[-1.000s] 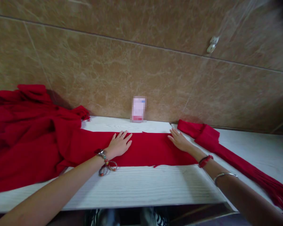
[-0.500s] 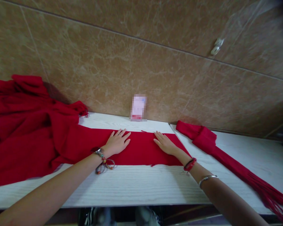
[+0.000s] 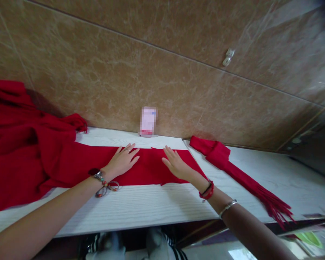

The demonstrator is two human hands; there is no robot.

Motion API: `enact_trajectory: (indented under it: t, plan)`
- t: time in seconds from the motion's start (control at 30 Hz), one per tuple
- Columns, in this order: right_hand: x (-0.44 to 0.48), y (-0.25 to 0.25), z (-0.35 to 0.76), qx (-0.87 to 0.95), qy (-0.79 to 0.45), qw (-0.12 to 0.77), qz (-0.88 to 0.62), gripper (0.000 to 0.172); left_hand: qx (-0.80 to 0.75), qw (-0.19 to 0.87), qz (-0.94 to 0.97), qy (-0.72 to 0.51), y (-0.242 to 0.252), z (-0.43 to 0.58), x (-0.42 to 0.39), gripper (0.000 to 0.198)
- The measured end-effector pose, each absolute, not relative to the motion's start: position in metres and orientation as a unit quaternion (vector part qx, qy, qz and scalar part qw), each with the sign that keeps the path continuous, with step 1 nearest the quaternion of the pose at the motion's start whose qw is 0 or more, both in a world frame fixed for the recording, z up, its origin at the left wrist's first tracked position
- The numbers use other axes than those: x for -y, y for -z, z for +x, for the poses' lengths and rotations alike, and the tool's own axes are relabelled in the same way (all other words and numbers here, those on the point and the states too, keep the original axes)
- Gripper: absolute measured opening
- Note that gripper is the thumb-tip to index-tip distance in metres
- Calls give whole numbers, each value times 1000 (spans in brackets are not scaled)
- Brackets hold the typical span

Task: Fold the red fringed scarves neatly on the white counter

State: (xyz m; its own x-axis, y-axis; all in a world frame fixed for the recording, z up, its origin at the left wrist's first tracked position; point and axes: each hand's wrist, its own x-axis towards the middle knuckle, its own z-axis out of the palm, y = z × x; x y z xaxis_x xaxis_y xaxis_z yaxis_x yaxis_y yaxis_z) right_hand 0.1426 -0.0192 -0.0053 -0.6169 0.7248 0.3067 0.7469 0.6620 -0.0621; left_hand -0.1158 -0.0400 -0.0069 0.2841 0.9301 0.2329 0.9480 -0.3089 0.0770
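A long red scarf [image 3: 148, 168] lies flat along the white table [image 3: 141, 206]. My left hand [image 3: 121, 160] rests palm down on it with fingers spread, a ring on one finger and beaded bracelets at the wrist. My right hand [image 3: 176, 164] lies flat on the same scarf a little to the right, fingers stretched out, with a red cord and a metal bangle on the wrist. Neither hand grips the cloth. The scarf's left part runs into a heap of red cloth [image 3: 18, 144].
A second red scarf with a fringe [image 3: 241, 177] lies diagonally on the table's right part. A small pink card [image 3: 148, 121] leans against the brown tiled wall [image 3: 162, 79]. A white hook [image 3: 227, 57] sticks to the wall. The table's front edge is near me.
My right hand has slid left along the scarf toward my left hand, which stays put. The view has turned a little to the right.
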Motion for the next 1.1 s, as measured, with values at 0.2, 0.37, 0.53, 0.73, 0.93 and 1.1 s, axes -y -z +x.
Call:
enact_trajectory:
  t: [0.2,0.37,0.53,0.73,0.93,1.1]
  plan:
    - [43,20,141,914,55,110,-387,52,559,-21,-827,58,6,-118,47,53]
    - [30,31,217,897,103,83,-421,47,564,-8,-824,50,7,-117,44,52]
    - [24,40,279,864,102,34,-491,46,565,-14,-824,42,6,-116,45,53]
    - [22,28,253,843,94,92,-521,48,555,-24,-829,61,6,-118,45,50]
    - [23,-11,121,911,22,148,-385,54,598,9,-798,73,3,-138,38,51]
    - [19,-9,49,943,11,109,-314,56,634,-7,-772,45,6,-158,33,51]
